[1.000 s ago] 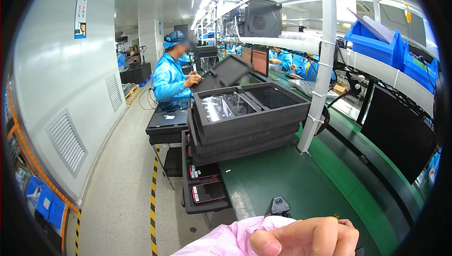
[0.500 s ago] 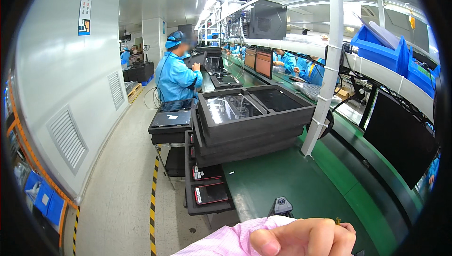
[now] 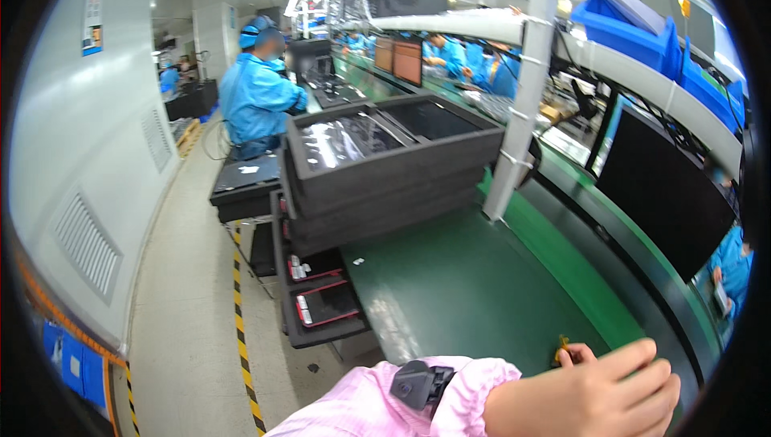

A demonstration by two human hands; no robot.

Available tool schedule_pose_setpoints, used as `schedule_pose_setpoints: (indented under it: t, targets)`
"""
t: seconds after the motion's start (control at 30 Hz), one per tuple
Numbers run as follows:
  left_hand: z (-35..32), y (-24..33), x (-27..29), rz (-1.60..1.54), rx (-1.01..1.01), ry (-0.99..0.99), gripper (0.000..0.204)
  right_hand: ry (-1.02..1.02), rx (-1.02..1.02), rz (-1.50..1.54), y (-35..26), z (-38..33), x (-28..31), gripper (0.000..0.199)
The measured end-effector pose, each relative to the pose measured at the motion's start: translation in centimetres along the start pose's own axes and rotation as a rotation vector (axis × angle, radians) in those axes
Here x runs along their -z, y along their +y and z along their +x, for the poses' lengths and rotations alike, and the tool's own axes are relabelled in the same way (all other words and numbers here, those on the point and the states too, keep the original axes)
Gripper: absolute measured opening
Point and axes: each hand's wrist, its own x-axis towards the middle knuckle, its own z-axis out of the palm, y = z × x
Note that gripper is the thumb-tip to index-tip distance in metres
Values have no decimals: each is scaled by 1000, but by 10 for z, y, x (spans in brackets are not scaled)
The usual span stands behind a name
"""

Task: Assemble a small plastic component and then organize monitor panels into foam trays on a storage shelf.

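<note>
1. The green bench [image 3: 482, 276] fills the middle of the view, and its near part lies bare. Any work at its near edge is best kept low and over this surface, so that a slip ends on the mat and not on the floor.
2. The dark screen panel [image 3: 666, 188] leans along the bench's right side, near the reaching arm. The elbow and pink sleeve [image 3: 361, 409] should stay well apart from its face.
3. The stack of black foam trays [image 3: 385, 172] stands at the far left of the bench, beside the white post [image 3: 518, 116]. It is well away from the hand and needs no touching.
4. The right hand [image 3: 594, 397], as it appears to be, lies at the lower right with its fingers stretched out close together and pointing right. One digit curls at the far side. I cannot tell whether it grips anything or only rests there.
5. A small black camera unit [image 3: 418, 385] sits on the wrist. The wrist should turn slowly so that the unit does not knock the bench.
6. The small yellow part [image 3: 562, 349] sits at the curled digit's tip, on the bench near its edge. It probably wants a light fingertip pinch, with the other fingers lifted clear so that it stays in sight.
</note>
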Motion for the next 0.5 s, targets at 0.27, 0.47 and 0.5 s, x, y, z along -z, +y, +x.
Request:
schedule_pose_setpoints:
  t: [0.27,0.47,0.5]
  targets:
    - [-6,22,-43,280,-148,217,13,-9,-7,28,-47,-3,-16,15]
    - [-14,7,-55,67,-398,7,13,-55,0,15,-50,2,-16,21]
    - [-19,10,-63,170,-275,-123,11,-72,42,37,-46,4,-19,21]
